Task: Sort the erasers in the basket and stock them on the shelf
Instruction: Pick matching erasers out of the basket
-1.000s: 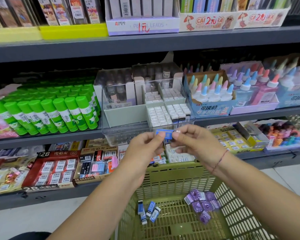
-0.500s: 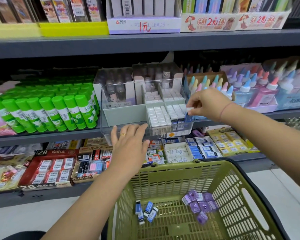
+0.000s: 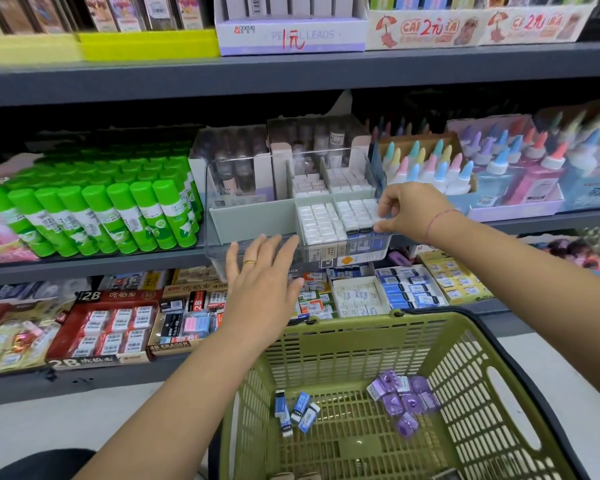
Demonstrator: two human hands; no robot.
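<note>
Nearest, at six o'clock, the green basket point(image 3: 499, 393) now holds fewer loose pieces than the hands have been working with: a few blue erasers point(image 3: 297, 410) lie at seven o'clock on its floor, and a cluster of purple erasers point(image 3: 404, 398) at five o'clock, the two groups well apart. A second ago both hands met over the basket, pinching one blue eraser between them; that eraser has since gone up to the shelf, so one more piece looks stocked or very nearly so, with the blue and purple heaps left to do.

Further out, at ten o'clock from the basket, the left hand point(image 3: 260, 289) hangs with fingers spread and nothing in it, its fingertips at the front lip of the clear bin point(image 3: 222, 244); whether they touch the lip I cannot tell. It has barely shifted in the last half second and seems to be steadying the bin.

Beyond it, at one o'clock, the right hand point(image 3: 413, 211) is bent over the bin's right front compartment, finger and thumb pressed together on a small pale end at the row's right edge. This is probably the eraser being seated, but the hand covers most of it and its colour cannot be read.

Farthest, the shelf point(image 3: 291, 74) is smeared by motion. The glue sticks point(image 3: 84, 216) at nine o'clock and the bottles point(image 3: 430, 168) at two o'clock are blurred, and the bin's rear compartments are hazy behind clear plastic.
</note>
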